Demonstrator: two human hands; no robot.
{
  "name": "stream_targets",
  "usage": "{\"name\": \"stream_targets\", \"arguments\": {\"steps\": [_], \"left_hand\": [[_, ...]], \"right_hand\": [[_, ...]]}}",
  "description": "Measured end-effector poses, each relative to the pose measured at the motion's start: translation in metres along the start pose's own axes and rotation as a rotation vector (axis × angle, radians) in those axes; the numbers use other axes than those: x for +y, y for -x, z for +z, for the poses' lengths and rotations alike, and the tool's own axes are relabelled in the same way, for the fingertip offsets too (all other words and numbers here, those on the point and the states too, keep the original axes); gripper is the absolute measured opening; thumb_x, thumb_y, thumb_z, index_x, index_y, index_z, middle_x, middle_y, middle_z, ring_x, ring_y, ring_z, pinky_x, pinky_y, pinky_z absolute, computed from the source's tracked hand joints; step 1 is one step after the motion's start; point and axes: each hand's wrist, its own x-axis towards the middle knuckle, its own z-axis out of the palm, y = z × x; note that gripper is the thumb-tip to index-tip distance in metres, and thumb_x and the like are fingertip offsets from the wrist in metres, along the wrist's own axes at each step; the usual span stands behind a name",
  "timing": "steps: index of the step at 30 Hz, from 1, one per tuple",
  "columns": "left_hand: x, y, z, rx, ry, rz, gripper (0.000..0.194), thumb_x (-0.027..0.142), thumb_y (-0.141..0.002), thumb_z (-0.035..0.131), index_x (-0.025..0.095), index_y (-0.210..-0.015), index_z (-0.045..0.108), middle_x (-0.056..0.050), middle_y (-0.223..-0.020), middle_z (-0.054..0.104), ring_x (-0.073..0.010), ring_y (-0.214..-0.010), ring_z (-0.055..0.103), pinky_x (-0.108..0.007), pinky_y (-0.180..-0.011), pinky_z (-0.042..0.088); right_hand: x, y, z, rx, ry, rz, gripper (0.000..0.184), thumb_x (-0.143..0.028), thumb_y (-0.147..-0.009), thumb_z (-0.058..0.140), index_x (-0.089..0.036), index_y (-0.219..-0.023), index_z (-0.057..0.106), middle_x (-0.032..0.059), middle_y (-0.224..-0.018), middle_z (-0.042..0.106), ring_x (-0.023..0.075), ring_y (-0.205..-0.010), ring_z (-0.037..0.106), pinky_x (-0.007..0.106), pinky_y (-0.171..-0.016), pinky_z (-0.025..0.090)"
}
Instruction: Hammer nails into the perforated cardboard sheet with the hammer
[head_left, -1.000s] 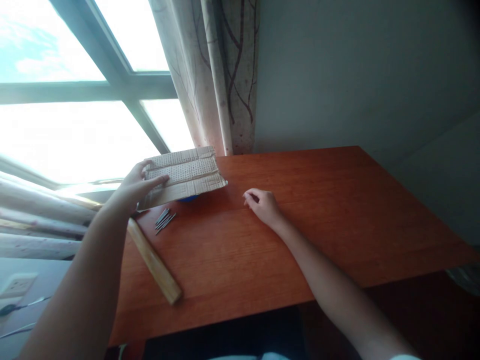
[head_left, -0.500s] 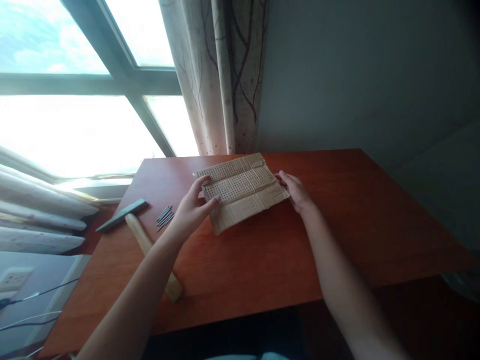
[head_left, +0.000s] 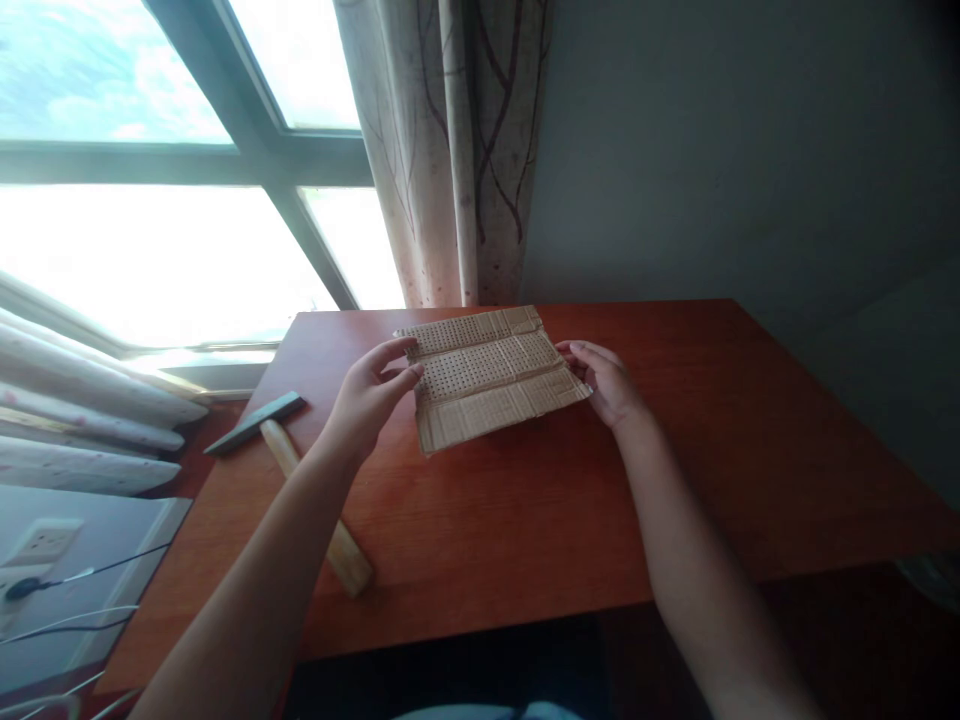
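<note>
Cardboard sheet (head_left: 480, 368), pocked with rows of small holes — I have it between my hands, over the far part of the table (head_left: 480, 530). Nearest me, the hammer's wooden handle (head_left: 349, 562) slants out from under my left forearm (head_left: 289, 530); its dark head (head_left: 255, 424) lies farther off, to the left. My left hand (head_left: 364, 402) pinches the sheet's left edge between thumb and fingers. My right hand (head_left: 611, 385) is at the right edge, fingers loosely curled, their tips partly hidden, so I can't tell whether they grip. The sheet's long axis runs left to right between them, right end slightly farther away — each hand nearest its own end. Beyond hangs the curtain (head_left: 459, 200).
</note>
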Motion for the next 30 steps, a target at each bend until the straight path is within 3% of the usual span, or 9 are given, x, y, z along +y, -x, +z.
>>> {"name": "stream_targets", "arguments": {"steps": [8,12,16,19,30], "left_hand": [[0.0,-0.025,-0.01,-0.023,0.02,-0.118,0.054,0.035,-0.067,0.084,0.017,-0.117,0.072,-0.011,-0.113,0.071,-0.0213,-0.091,0.066,-0.032,-0.079,0.055],[0.0,-0.028,-0.012,-0.024,-0.013,-0.16,0.053,0.034,-0.065,0.086,0.018,-0.114,0.074,-0.012,-0.116,0.071,-0.0255,-0.1,0.066,-0.034,-0.082,0.056],[-0.003,-0.028,-0.01,-0.03,-0.02,-0.153,0.06,0.035,-0.062,0.088,0.017,-0.117,0.073,-0.013,-0.121,0.07,-0.0264,-0.113,0.063,-0.034,-0.091,0.054],[-0.006,-0.028,-0.009,-0.042,0.01,-0.149,0.065,0.035,-0.061,0.088,0.016,-0.121,0.071,-0.013,-0.119,0.071,-0.0248,-0.107,0.065,-0.035,-0.09,0.054],[-0.012,-0.025,-0.011,-0.054,0.073,-0.083,0.056,0.03,-0.064,0.086,0.016,-0.116,0.07,-0.011,-0.12,0.069,-0.0217,-0.106,0.065,-0.033,-0.093,0.052]], "right_hand": [[-0.006,0.01,0.009,-0.081,-0.065,0.038,0.027,-0.044,-0.075,0.073,-0.02,-0.087,0.071,0.0007,-0.069,0.069,0.0127,-0.06,0.059,0.025,-0.057,0.047],[-0.007,0.011,0.009,-0.159,-0.051,0.071,0.028,-0.047,-0.076,0.073,-0.02,-0.083,0.069,0.001,-0.069,0.07,0.0113,-0.056,0.059,0.023,-0.053,0.044],[-0.008,0.012,0.007,-0.185,-0.035,0.071,0.028,-0.047,-0.077,0.073,-0.02,-0.082,0.068,0.0006,-0.068,0.07,0.0107,-0.055,0.06,0.022,-0.052,0.044],[-0.008,0.012,0.007,-0.188,-0.008,0.075,0.029,-0.048,-0.077,0.072,-0.02,-0.08,0.067,0.0,-0.066,0.068,0.0107,-0.054,0.059,0.022,-0.052,0.044],[-0.006,0.011,0.009,-0.165,0.091,0.096,0.031,-0.049,-0.075,0.072,-0.019,-0.078,0.065,0.0006,-0.065,0.068,0.0106,-0.056,0.059,0.022,-0.053,0.043]]}}
